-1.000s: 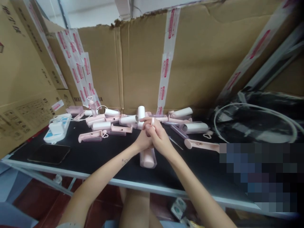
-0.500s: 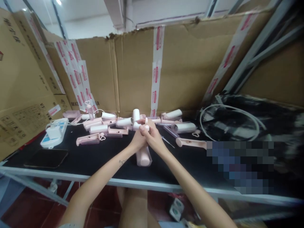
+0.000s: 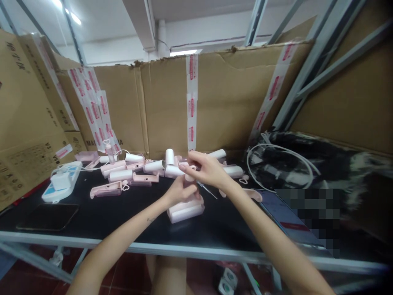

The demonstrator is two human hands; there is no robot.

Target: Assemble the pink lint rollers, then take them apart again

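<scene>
A black table stands over a red tiled floor; taped cardboard walls its far and left sides, a metal post slants at right, and a light glows far left

Lt-pink knob approx. upright; lt-pink case horiz. just below.

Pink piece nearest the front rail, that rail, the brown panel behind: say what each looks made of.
Pink piece: probably smooth plastic, judging by its soft sheen. Front rail: perhaps painted metal, being straight, smooth and grey. Brown panel: apparently matte cardboard, with a ragged top edge and crease.
</scene>
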